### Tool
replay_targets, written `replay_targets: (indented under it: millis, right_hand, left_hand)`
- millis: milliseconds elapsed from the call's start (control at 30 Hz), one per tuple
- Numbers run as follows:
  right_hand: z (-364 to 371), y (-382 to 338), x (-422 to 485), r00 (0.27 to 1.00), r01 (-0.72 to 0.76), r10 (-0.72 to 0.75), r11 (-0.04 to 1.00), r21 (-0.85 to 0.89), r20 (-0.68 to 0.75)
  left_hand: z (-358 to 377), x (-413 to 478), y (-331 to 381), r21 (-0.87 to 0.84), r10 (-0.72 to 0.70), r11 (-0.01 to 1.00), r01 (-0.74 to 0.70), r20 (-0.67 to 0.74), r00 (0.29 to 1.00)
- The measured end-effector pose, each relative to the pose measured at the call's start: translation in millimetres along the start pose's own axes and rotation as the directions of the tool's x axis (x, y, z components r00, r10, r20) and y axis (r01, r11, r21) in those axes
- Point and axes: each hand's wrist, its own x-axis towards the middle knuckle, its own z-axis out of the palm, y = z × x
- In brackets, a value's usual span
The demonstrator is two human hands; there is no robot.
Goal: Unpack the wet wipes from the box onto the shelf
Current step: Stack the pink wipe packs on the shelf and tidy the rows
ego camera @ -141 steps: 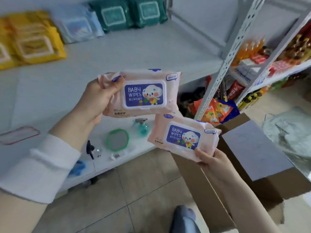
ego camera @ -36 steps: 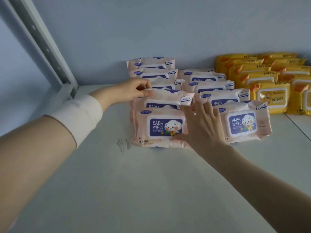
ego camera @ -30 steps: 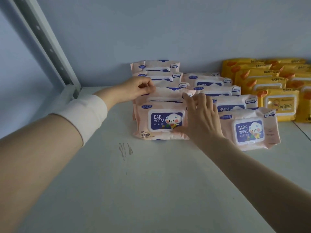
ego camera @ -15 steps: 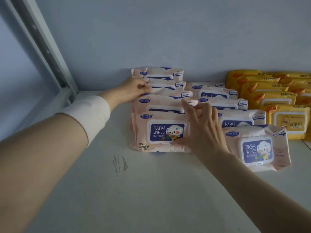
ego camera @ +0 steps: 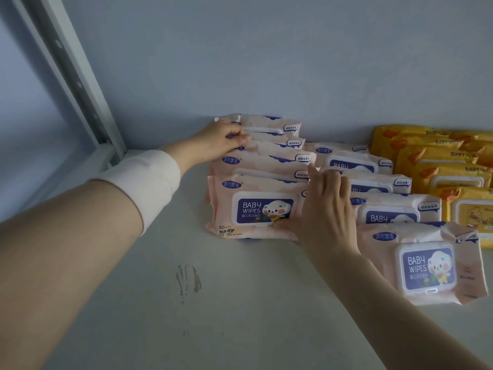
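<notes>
The light is dim, cool and even, tinting the pale grey shelf board (ego camera: 240,316) and the plain painted wall (ego camera: 266,62) bluish. It seems to come from the viewer's side. The bare forearm (ego camera: 66,249) left of the front pink plastic wipes pack with the blue label (ego camera: 256,209) is the brightest surface. A thin dark shadow lies under that pack's front edge. Its large letters read clearly, while the small print is smeared. Behind it, the rear pink pack (ego camera: 274,142) gripped by the left hand (ego camera: 221,137) looks softer. To its right, the yellow plastic packs (ego camera: 440,161) blur toward the frame edge. Far to its left, the grey metal upright (ego camera: 72,76) leans from wide-angle stretch.
</notes>
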Motion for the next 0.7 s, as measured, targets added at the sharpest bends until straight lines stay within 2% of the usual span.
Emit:
replay_targets:
  millis: [100, 233, 367, 467, 600, 700]
  right_hand:
    - [10, 2, -1, 0.99, -0.021, 0.024, 0.999, 0.024, -0.137]
    - [7, 0, 7, 0.999, -0.044, 0.045, 0.998, 0.045, -0.013]
    - [8, -4, 15, 0.999, -0.05, 0.05, 0.998, 0.03, -0.012]
    - [9, -2, 12, 0.998, -0.054, 0.054, 0.999, -0.006, -0.023]
    - [9, 0, 10, 0.998, -0.059, 0.059, 0.997, -0.04, -0.004]
    - [8, -1, 11, 0.999, -0.053, 0.053, 0.997, -0.055, 0.001]
  left_hand:
    - [1, 1, 2, -0.019, -0.023, 1.0, 0.023, -0.022, 0.999]
    - [-2, 4, 5, -0.025, -0.021, 0.999, 0.02, -0.039, 0.999]
    - [-4, 6, 2, -0.041, -0.014, 0.999, 0.012, -0.04, 0.999]
    - [-9, -6, 7, -0.056, -0.033, 0.998, 0.039, 0.108, 0.994]
    - [-20, -28, 19, 0.292, -0.072, 0.956, -0.036, 0.352, 0.933]
    - [-22, -35, 29, 0.479, -0.169, 0.877, -0.049, 0.4, 0.901]
